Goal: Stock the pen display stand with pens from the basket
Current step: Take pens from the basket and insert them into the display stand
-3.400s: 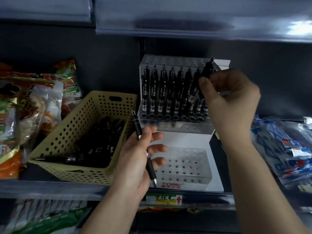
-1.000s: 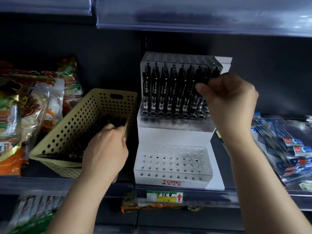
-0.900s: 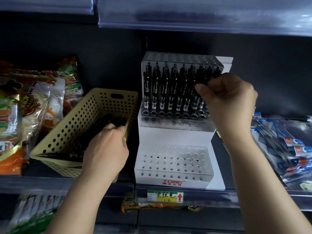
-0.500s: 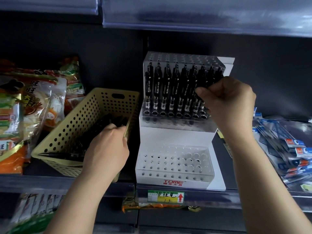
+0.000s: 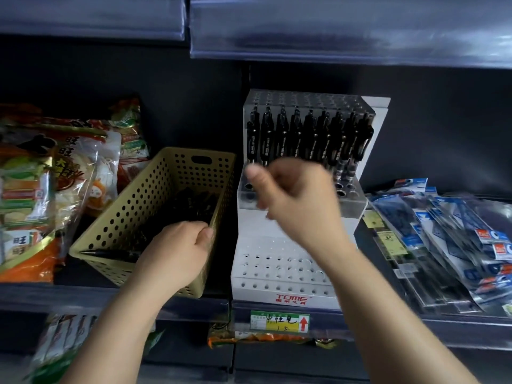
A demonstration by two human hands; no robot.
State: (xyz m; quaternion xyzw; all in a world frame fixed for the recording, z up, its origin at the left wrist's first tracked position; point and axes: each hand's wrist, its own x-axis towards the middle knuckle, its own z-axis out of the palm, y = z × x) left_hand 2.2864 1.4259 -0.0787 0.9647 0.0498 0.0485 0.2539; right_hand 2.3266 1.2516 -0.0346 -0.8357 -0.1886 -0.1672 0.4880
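Observation:
The white pen display stand point(image 5: 291, 275) sits on the shelf, its upper tier filled with a row of black pens point(image 5: 296, 137) and its lower tier of holes bare. To its left, the yellow perforated basket point(image 5: 133, 214) holds several black pens point(image 5: 194, 203), and one pen point(image 5: 110, 253) lies along its front rim. My left hand point(image 5: 177, 253) reaches into the basket by its right wall with the fingertips hidden inside. My right hand point(image 5: 299, 198), blurred, hovers in front of the stand's upper tier, its fingers loosely curled around nothing I can see.
Snack bags point(image 5: 55, 176) crowd the shelf left of the basket. Flat packs of pens point(image 5: 448, 245) lie fanned out right of the stand. A price label point(image 5: 279, 321) is clipped to the shelf edge below the stand. Another shelf point(image 5: 332, 29) overhangs above.
My right hand let go of the pen at the right end of the upper row and swung left and down across the stand. My left hand stayed in the basket.

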